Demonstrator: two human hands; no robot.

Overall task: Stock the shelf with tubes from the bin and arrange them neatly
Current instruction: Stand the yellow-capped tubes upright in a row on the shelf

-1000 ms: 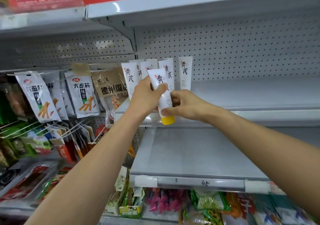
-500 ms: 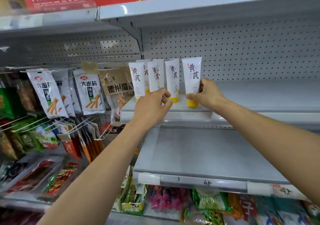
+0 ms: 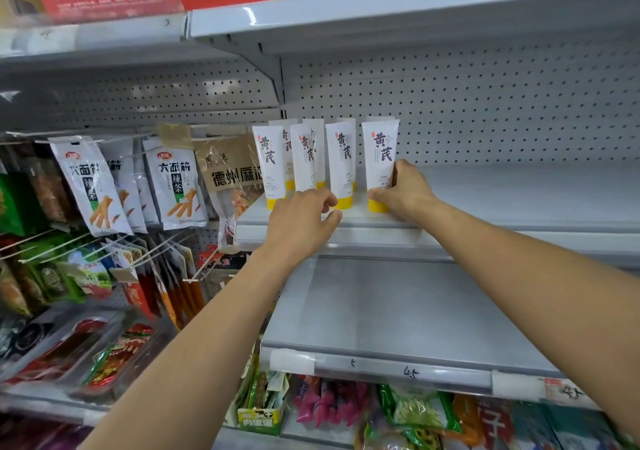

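1 second ago the newest tube (image 3: 381, 151) was in both hands, in the air in front of the row; now it stands cap-down on the shelf (image 3: 502, 200) at the right end of the front line, just beside its neighbour (image 3: 341, 158). That placement looks all but done, so what remains here is squaring it up and letting go. Most of the shelf to the right is bare, so the stocking as a whole seems far from complete (the bin is out of view).

The right hand (image 3: 403, 189) is wrapped round the lower part of that tube, thumb by the yellow cap. The left hand (image 3: 301, 221) has come off it and sits at the shelf edge, fingers curled, hiding the foot of the 2nd front tube; whether it grips anything I cannot tell.

The tubes are white and flat-topped, with bold dark characters and yellow caps. There are 4 in front, all upright and facing out, the leftmost (image 3: 268, 162) at the shelf's end, with others behind
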